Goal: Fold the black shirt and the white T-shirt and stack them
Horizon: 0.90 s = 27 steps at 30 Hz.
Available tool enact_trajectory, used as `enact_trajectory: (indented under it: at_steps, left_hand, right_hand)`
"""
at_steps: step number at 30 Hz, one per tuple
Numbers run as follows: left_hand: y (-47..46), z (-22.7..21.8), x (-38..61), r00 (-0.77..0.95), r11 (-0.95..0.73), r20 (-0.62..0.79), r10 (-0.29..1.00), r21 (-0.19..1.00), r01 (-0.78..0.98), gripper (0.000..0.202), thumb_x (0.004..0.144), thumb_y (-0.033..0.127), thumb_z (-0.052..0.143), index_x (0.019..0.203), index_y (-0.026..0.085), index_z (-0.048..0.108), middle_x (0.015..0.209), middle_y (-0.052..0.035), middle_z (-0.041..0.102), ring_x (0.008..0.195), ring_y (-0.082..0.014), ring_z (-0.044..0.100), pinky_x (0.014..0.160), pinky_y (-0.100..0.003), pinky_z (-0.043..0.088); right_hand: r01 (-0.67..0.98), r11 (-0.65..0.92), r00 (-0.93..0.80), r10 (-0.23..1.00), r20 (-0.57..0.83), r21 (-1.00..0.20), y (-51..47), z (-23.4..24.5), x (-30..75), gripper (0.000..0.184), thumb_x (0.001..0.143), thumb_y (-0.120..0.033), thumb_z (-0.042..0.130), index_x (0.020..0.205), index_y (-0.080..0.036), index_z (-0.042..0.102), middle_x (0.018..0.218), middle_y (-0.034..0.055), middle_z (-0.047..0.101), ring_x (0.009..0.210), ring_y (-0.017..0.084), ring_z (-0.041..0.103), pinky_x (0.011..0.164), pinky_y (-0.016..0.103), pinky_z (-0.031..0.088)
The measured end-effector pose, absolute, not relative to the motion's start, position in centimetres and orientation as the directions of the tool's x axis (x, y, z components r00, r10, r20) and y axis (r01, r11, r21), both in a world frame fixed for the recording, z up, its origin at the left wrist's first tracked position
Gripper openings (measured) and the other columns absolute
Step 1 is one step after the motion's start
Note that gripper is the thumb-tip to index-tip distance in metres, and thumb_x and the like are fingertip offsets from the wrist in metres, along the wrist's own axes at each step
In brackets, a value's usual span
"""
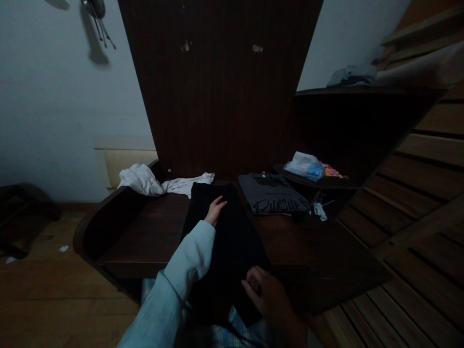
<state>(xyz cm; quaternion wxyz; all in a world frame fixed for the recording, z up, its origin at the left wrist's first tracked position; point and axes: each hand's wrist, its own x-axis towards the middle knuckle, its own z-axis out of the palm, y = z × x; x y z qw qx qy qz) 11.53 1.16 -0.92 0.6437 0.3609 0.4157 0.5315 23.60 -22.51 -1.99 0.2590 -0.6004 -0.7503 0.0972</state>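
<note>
A black garment, which looks like a pair of trousers, lies lengthwise on the dark wooden desktop and hangs over its front edge toward me. My left hand, in a pale blue sleeve, rests on its upper part with fingers stretched out. Beside the lower right part of the garment is my right hand. Its fingers curl loosely, the thumb stands apart, and nothing shows between them. A folded grey T-shirt with black lettering lies right of the garment. Dim light hides the garment's folds.
White cloth drapes over the desk's raised left side. A plastic packet sits on a small shelf at right, below a higher shelf with folded cloth. Wooden slats line the right side. A dark stool stands far left.
</note>
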Motion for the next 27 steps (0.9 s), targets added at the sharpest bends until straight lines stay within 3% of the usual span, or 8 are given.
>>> enact_trajectory:
  at_steps: [5,9,14,17,20,24,27]
  left_hand:
    - [1.5,-0.9,11.1,0.096,0.16,-0.135,0.986,0.926,-0.342,0.059,0.066,0.001,0.06,0.122,0.016,0.05,0.096,-0.0079,0.066,0.079,-0.0158,0.062,0.073,-0.027,0.049]
    - [1.8,-0.6,9.6,0.056,0.141,-0.129,0.99,0.926,-0.351,0.058,0.067,-0.001,0.057,0.122,0.016,0.049,0.101,-0.0088,0.065,0.084,-0.016,0.062,0.076,-0.026,0.049]
    - [2.1,-0.5,6.6,0.031,0.114,-0.11,0.993,0.931,-0.348,0.061,0.066,-0.003,0.053,0.122,0.019,0.049,0.107,-0.0082,0.061,0.087,-0.0151,0.06,0.073,-0.023,0.049]
    - [2.0,-0.6,5.6,0.022,0.081,-0.078,0.997,0.933,-0.351,0.067,0.065,-0.003,0.053,0.126,0.023,0.044,0.113,-0.007,0.057,0.087,-0.0134,0.06,0.073,-0.022,0.048]
    - [1.9,-0.7,5.4,0.026,0.096,-0.092,0.995,0.938,-0.334,0.068,0.065,0.002,0.058,0.127,0.023,0.04,0.106,-0.0072,0.059,0.085,-0.0133,0.06,0.073,-0.023,0.046]
    - [1.7,-0.7,5.7,0.064,0.128,-0.114,0.991,0.94,-0.316,0.04,0.062,0.011,0.067,0.101,0.014,0.056,0.084,-0.0064,0.063,0.076,-0.0146,0.06,0.071,-0.025,0.046]
    - [1.4,-0.6,5.7,0.116,0.136,-0.103,0.988,0.936,-0.325,0.022,0.06,0.016,0.07,0.079,0.014,0.058,0.073,-0.0031,0.062,0.069,-0.0137,0.059,0.07,-0.026,0.046]
  right_hand:
    - [0.838,0.26,-0.005,0.883,0.468,-0.48,-20.5,-1.3,26.9,0.01,0.081,-0.024,0.047,0.086,-0.02,0.054,0.094,0.0069,0.058,0.091,0.02,0.055,0.079,0.034,0.045]
    - [0.816,0.311,-0.091,0.901,0.423,-0.487,-19.9,-2.2,26.9,0.023,0.078,-0.02,0.05,0.099,-0.023,0.057,0.113,0.0076,0.054,0.105,0.022,0.051,0.088,0.039,0.043]
    - [0.748,0.357,-0.191,0.923,0.334,-0.559,-20.2,-2.1,25.0,0.022,0.077,-0.016,0.051,0.096,-0.022,0.059,0.106,0.0072,0.055,0.1,0.019,0.053,0.086,0.034,0.044]
    - [0.682,0.357,-0.277,0.934,0.227,-0.638,-19.6,-1.1,24.7,0.023,0.077,-0.018,0.052,0.098,-0.022,0.058,0.097,0.0041,0.055,0.083,0.015,0.057,0.075,0.027,0.047]
    - [0.662,0.337,-0.35,0.929,0.122,-0.67,-18.6,-0.7,24.7,0.028,0.073,-0.016,0.054,0.1,-0.024,0.055,0.089,-0.0004,0.053,0.065,0.011,0.054,0.064,0.023,0.045]
    - [0.712,0.32,-0.276,0.946,0.17,-0.625,-18.4,-1.3,24.3,0.035,0.068,-0.006,0.049,0.098,-0.023,0.051,0.092,0.0004,0.055,0.079,0.013,0.055,0.072,0.024,0.043]
    - [0.762,0.353,-0.321,0.934,0.157,-0.543,-19.0,-1.0,23.8,0.032,0.071,-0.009,0.05,0.099,-0.022,0.053,0.095,0.0025,0.058,0.084,0.015,0.056,0.073,0.024,0.042]
